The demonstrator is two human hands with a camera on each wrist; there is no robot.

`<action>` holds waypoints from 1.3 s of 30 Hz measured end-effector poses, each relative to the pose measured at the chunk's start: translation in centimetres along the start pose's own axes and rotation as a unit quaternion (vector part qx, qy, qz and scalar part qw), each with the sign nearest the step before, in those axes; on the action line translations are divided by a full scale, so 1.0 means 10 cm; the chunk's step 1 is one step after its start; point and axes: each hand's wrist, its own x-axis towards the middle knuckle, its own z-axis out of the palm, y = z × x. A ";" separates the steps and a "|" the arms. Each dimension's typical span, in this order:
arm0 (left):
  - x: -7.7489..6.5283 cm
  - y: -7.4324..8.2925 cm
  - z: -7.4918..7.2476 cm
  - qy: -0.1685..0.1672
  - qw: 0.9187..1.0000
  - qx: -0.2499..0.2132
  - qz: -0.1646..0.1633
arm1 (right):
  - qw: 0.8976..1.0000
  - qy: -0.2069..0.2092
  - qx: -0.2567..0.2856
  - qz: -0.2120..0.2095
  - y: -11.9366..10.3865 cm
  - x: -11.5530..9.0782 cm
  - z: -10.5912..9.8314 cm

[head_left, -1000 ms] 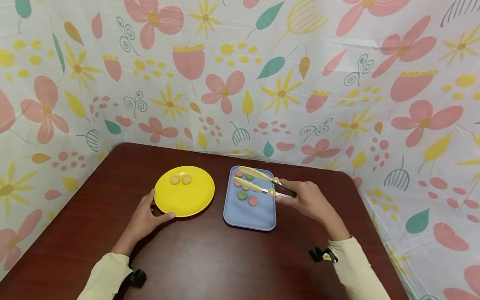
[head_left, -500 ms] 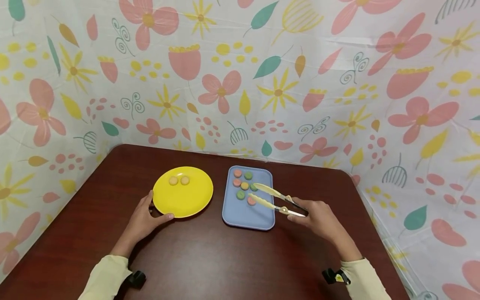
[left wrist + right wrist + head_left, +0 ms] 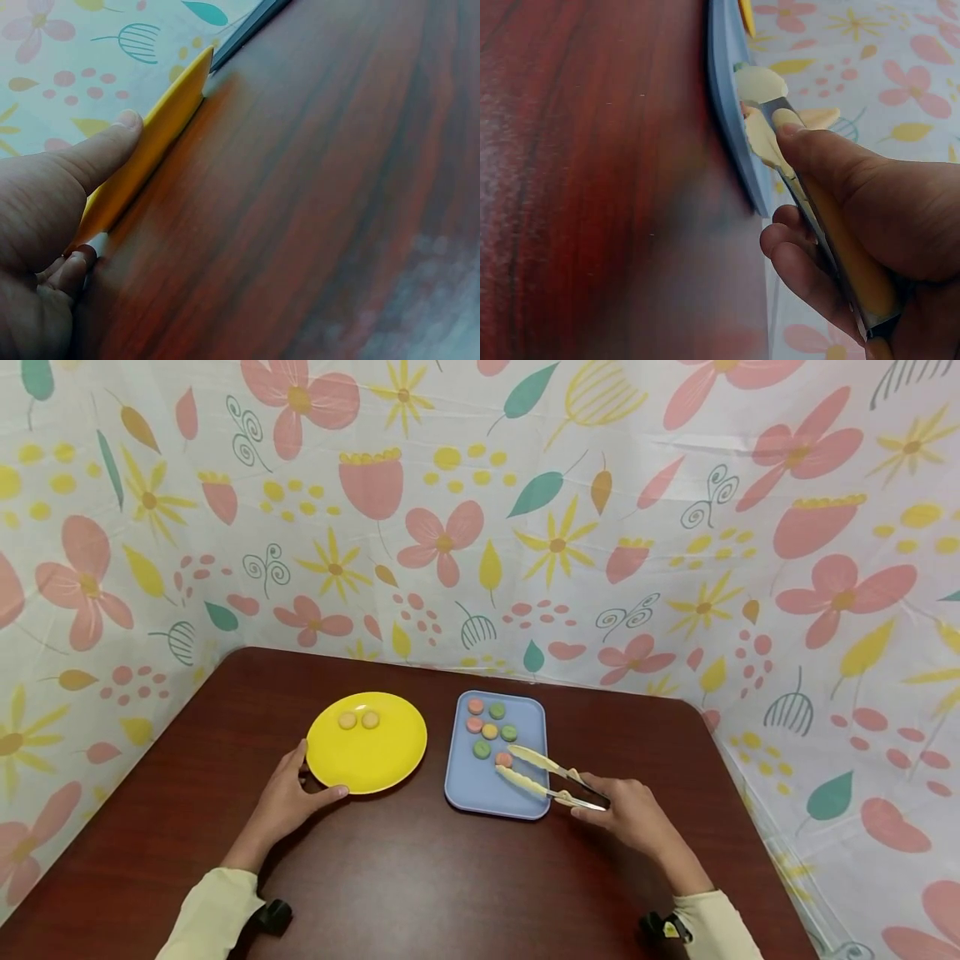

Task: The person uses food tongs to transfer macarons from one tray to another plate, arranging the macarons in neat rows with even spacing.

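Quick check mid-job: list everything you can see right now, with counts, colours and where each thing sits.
Table: 1, dark red-brown wood, under everything.
Plate: 1, yellow, left of the tray.
Cookies on plate: 2, pale orange, far side.
Tray: 1, light blue, centre.
Cookies on tray: 6; pink, green and yellow.
Tongs: 1, cream tips open either side of the nearest pink cookie.
Floral sheet: white, behind and at the sides.
Left hand: holds the plate rim.
Right hand: grips the tongs.

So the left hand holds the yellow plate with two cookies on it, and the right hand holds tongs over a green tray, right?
Almost. The tray is blue, not green, as the head view shows. The left hand does hold the yellow plate with two cookies, and the right hand holds tongs over the tray.
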 end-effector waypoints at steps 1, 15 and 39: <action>0.00 0.00 0.00 0.000 1.000 -0.001 0.000 | 1.000 0.000 0.000 0.003 0.00 0.00 0.01; 0.00 0.00 0.01 -0.002 1.000 -0.001 0.000 | 1.000 -0.017 -0.001 0.016 0.00 -0.02 0.04; 0.00 -0.02 -0.01 -0.004 1.000 -0.005 -0.003 | 1.000 0.021 0.008 -0.008 -0.08 0.07 0.03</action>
